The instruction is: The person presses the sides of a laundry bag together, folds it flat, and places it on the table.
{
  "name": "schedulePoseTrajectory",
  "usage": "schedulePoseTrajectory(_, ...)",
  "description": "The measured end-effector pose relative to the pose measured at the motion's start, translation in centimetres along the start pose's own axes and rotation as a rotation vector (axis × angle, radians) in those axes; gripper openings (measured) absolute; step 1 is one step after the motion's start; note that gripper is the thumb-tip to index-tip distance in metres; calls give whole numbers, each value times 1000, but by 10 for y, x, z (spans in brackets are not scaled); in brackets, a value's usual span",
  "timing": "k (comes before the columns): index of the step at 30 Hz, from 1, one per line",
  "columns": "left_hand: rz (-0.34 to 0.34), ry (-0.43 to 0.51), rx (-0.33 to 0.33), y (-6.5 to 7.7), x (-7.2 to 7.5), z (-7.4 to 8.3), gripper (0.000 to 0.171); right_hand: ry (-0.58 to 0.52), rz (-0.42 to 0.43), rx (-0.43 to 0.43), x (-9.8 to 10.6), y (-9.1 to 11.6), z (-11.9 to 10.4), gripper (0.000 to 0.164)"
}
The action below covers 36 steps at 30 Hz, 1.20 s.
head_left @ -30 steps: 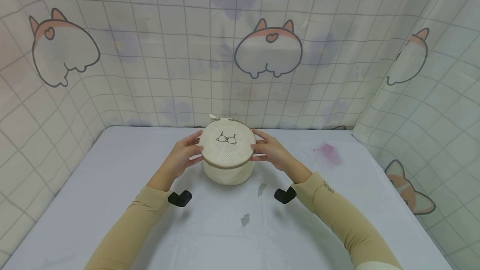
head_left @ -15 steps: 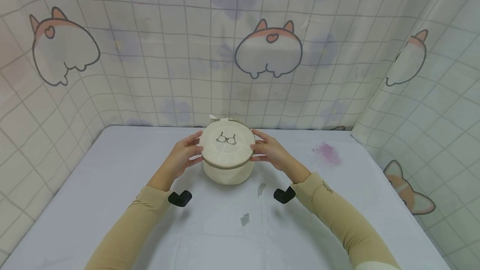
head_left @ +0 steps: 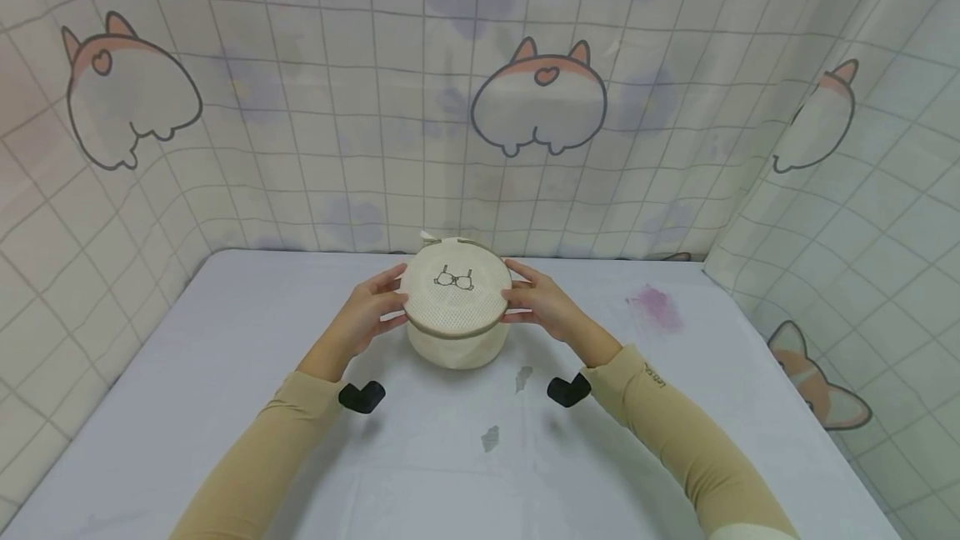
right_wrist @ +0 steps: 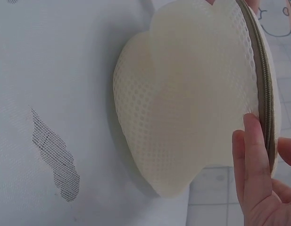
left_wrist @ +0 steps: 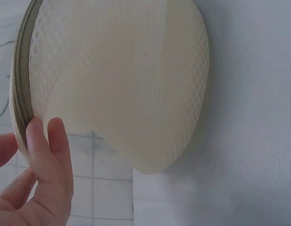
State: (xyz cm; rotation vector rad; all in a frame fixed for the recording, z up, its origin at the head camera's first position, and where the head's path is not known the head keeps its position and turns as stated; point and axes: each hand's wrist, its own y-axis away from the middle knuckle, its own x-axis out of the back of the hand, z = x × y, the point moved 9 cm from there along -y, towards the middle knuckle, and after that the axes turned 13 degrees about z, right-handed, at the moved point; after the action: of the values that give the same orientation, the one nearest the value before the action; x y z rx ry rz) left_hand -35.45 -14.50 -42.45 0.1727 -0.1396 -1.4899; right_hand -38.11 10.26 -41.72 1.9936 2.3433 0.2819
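Note:
A cream mesh bra wash bag [head_left: 455, 298] with a round lid stands on the table, its soft side sagging below the rim. A glasses-like bra drawing is printed on the lid. My left hand [head_left: 367, 309] pinches the rim at the left, thumb on the lid side and fingers beneath. On the opposite side, my right hand [head_left: 546, 304] holds the rim the same way. In the left wrist view a closed stretch of zipper [left_wrist: 21, 80] runs along the edge. Zipper [right_wrist: 264, 80] also shows in the right wrist view. I cannot tell what the bag holds, if anything.
The white-covered table [head_left: 420, 482] has grey worn patches [head_left: 491, 439] in front of the bag and a pink stain [head_left: 656, 307] at the right. A gridded curtain [head_left: 315, 107] with corgi drawings encloses the back and sides.

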Motion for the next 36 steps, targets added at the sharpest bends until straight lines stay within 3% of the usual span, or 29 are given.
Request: schedulePoseTrajectory(36,-25,-31,-16,-3,-1,-6,67,12,-19,-9,-1,-1,3,72)
